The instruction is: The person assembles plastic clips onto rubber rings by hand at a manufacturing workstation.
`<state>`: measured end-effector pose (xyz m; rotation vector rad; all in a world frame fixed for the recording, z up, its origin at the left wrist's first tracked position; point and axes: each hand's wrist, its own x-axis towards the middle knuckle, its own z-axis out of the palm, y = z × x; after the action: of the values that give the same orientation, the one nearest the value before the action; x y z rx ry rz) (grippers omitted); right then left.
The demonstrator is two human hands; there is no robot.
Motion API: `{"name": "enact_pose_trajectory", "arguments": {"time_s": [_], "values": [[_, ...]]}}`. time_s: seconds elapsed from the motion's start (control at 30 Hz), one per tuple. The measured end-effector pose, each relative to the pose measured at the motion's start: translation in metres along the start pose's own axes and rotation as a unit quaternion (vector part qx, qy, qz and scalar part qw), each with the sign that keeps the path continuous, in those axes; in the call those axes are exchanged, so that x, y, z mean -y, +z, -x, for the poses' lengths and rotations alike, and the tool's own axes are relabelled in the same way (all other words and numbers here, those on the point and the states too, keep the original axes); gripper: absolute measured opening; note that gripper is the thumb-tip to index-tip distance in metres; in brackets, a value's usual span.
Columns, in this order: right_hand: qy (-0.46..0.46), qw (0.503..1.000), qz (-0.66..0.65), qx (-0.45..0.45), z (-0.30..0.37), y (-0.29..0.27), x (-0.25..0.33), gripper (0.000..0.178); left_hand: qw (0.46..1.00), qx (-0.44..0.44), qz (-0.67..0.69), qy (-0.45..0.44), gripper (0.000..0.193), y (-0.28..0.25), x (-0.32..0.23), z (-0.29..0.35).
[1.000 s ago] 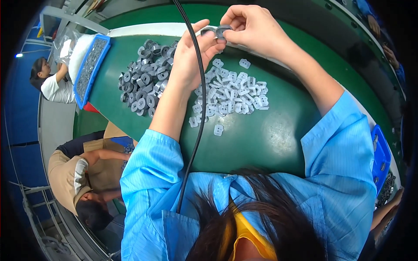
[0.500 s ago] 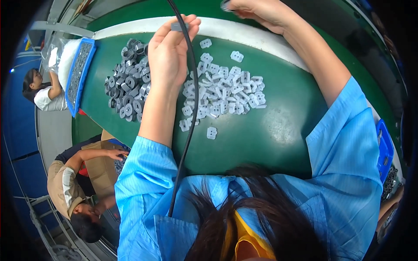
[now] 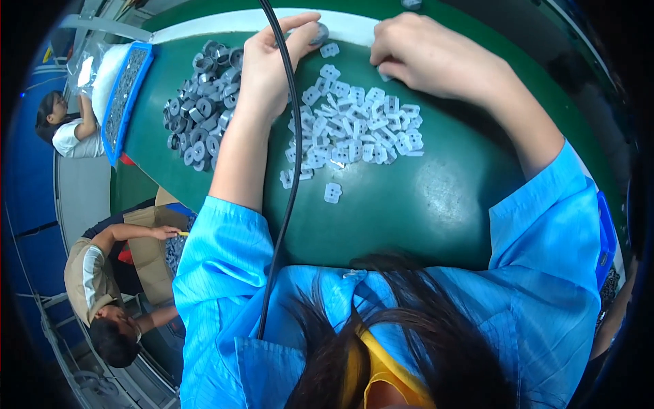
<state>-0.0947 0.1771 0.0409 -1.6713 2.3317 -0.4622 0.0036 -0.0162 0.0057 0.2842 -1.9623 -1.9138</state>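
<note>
My left hand [image 3: 269, 65] reaches over the green table [image 3: 443, 198] and pinches a small grey ring part [image 3: 317, 31] at its fingertips, just beyond the pile of grey ring parts [image 3: 201, 102]. My right hand [image 3: 426, 54] is curled at the far edge of the pile of white flat plastic pieces [image 3: 357, 129], its fingertips closed on one white piece [image 3: 383, 76]. A single white piece [image 3: 332, 193] lies apart, nearer to me.
A black cable [image 3: 294, 150] hangs down across my left forearm. A blue tray [image 3: 125, 95] with small parts sits at the table's left end beside a clear bag [image 3: 92, 65]. Two other people [image 3: 102, 273] work below and to the left.
My right hand came back from the far table edge down to the white pile. My left hand shifted slightly right, now showing a grey ring at its fingertips.
</note>
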Motion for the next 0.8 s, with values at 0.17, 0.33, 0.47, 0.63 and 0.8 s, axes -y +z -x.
{"name": "enact_pose_trajectory", "arguments": {"time_s": [0.17,0.33,0.47,0.63,0.8], "values": [[0.069,0.955,-0.285,0.042,-0.009,-0.022,-0.005,0.015,1.0,0.022,0.005,-0.022,0.035,0.007,-0.004,0.013],[0.086,0.793,-0.595,-0.097,-0.033,0.015,0.001,0.013,0.997,-0.02,0.067,-0.014,0.026,0.022,-0.001,0.011],[0.116,0.808,-0.551,-0.174,-0.043,0.023,-0.003,0.013,0.993,0.017,0.114,0.019,0.033,0.018,0.003,0.008],[0.055,0.879,-0.403,-0.247,-0.036,0.021,0.003,0.017,0.99,0.012,-0.116,0.085,0.034,0.024,-0.002,0.014],[0.06,0.891,-0.396,-0.215,-0.035,0.018,0.005,0.018,0.967,-0.05,-0.162,0.187,0.032,0.033,0.004,0.015]]}}
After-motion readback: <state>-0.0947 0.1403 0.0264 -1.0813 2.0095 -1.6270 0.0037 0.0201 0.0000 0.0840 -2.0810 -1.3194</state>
